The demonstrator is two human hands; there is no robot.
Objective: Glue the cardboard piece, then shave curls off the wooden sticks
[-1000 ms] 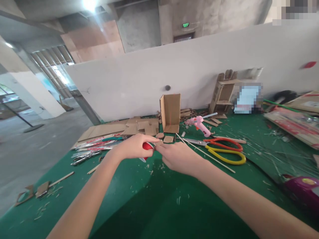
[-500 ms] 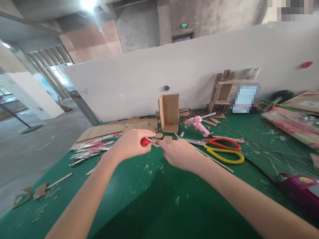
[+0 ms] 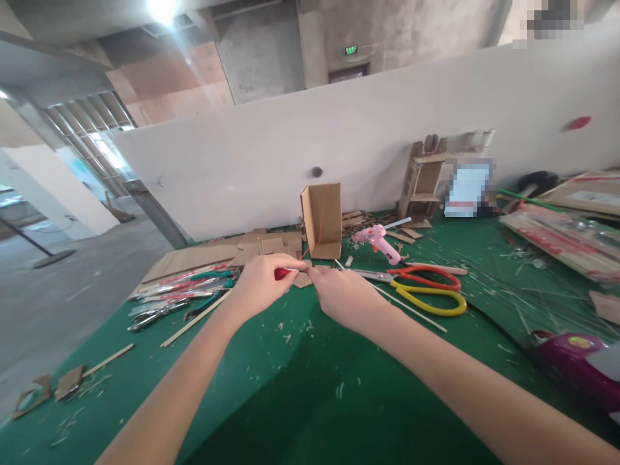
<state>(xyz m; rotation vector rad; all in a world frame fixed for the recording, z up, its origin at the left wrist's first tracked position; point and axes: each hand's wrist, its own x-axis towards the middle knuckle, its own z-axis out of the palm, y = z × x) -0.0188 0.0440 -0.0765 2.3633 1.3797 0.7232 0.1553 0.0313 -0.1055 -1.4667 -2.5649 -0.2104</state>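
My left hand [image 3: 264,284] is closed around a small spool of red thread [image 3: 282,274], mostly hidden by the fingers. Its fingertips meet those of my right hand [image 3: 339,290], which is pinched together; what lies between them is too small to make out. From beside the fingertips a thin red thread [image 3: 317,245] rises in front of an upright folded cardboard piece [image 3: 327,216]. A small many-sided cardboard piece [image 3: 303,280] shows just below the fingertips; whether it is held or lies on the table is unclear.
Right of my hands are scissors [image 3: 429,300] with orange and yellow handles, a thin stick [image 3: 411,307] and a pink glue gun [image 3: 382,244]. Tools in wrappers [image 3: 169,294] and cardboard sheets [image 3: 194,258] lie left. A purple device [image 3: 576,365] stands at the right edge.
The spool has turned in my left hand and less of it shows. The red thread now rises higher past the cardboard. Both hands stay close together while the view shifts slightly right.
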